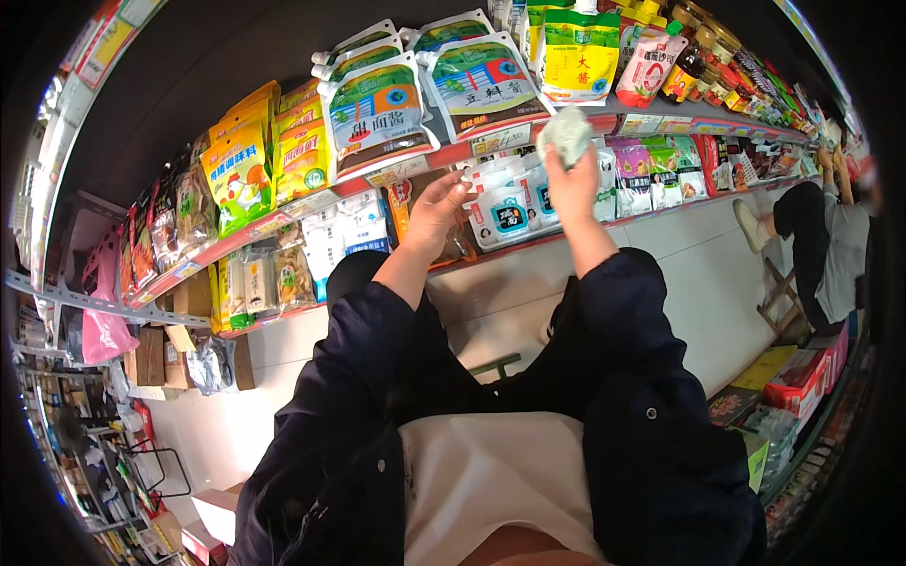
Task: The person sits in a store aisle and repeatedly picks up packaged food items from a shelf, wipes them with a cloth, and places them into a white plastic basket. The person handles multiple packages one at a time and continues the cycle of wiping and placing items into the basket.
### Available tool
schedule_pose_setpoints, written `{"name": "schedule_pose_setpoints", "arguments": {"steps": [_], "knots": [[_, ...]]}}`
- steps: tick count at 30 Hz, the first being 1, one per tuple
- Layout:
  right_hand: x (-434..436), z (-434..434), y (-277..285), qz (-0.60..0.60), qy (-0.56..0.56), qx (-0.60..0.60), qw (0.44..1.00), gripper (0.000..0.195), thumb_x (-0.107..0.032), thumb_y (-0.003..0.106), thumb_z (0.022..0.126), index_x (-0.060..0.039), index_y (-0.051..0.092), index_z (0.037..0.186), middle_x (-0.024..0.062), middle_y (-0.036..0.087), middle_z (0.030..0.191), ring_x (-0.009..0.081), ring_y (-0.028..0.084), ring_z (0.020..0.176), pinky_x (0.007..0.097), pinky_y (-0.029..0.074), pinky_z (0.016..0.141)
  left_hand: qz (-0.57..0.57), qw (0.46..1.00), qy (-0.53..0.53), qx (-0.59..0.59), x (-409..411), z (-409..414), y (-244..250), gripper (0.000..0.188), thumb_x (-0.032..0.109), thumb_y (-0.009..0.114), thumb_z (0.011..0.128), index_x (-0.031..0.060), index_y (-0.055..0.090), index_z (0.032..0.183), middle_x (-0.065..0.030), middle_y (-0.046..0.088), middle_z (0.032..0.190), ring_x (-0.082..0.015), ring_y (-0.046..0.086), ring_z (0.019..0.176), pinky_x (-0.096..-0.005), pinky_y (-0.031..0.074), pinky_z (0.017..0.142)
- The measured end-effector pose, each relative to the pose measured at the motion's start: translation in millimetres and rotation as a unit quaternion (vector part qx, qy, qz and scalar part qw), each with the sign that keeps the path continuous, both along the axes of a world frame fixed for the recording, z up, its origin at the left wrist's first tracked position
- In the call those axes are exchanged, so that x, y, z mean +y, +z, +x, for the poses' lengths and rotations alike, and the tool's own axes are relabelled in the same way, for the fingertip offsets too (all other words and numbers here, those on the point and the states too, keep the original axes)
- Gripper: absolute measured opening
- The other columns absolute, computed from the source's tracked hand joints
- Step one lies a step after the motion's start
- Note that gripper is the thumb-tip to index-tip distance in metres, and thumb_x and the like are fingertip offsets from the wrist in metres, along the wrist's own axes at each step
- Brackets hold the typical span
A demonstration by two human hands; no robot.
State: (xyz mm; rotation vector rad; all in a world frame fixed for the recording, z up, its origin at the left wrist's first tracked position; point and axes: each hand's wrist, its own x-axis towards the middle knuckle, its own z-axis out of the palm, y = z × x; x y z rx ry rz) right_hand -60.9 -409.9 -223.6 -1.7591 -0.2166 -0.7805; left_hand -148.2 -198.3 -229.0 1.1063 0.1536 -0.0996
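My right hand is raised at the front of a store shelf, gripping a crumpled pale green cloth. The cloth overlaps the shelf's price-tag edge, below a yellow and green spouted sauce pouch. To the left, my left hand hovers with loosely curled fingers and nothing plainly in them. It is in front of the lower shelf, beside white pouches with blue labels. Large soybean paste pouches and sweet sauce pouches lean on the shelf above it.
Yellow seasoning bags stand further left; jars and bottles line the right. A person sits on a wooden stool at the right. Cartons stack behind on that side. Cardboard boxes and a pink bag are at the left.
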Motion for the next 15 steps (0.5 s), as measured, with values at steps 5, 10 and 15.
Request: {"name": "schedule_pose_setpoints", "arguments": {"steps": [5,10,15], "knots": [[2,9,-10,-0.062,-0.028,-0.025,0.997,0.031,-0.013,0.068,0.082,-0.0055,0.064,0.112,0.0169,0.060,0.115,0.0367,0.059,0.104,0.0431,0.047,0.092,-0.028,0.998,-0.025,-0.051,-16,35,-19,0.050,0.028,0.073,0.089,0.0038,0.055,0.129,-0.0067,0.061,0.119,-0.0202,0.060,0.110,-0.0371,0.047,0.090],[-48,32,-1,-0.075,-0.128,-0.040,0.988,0.031,-0.012,0.064,0.081,-0.0067,0.067,0.111,0.0169,0.058,0.116,0.0375,0.058,0.105,0.0443,0.045,0.094,-0.074,0.996,-0.010,-0.056,-30,54,-16,0.040,0.029,0.073,0.089,0.0018,0.063,0.117,-0.0082,0.066,0.112,-0.0196,0.062,0.106,-0.0366,0.050,0.089],[-55,33,-2,-0.136,-0.138,-0.028,0.981,0.031,-0.012,0.063,0.081,-0.0069,0.067,0.111,0.0169,0.059,0.114,0.0376,0.058,0.104,0.0442,0.046,0.092,-0.084,0.994,0.016,-0.069,-34,57,-7,0.044,0.030,0.076,0.086,0.0027,0.061,0.117,-0.0091,0.065,0.115,-0.0242,0.062,0.108,-0.0404,0.047,0.089]]}}
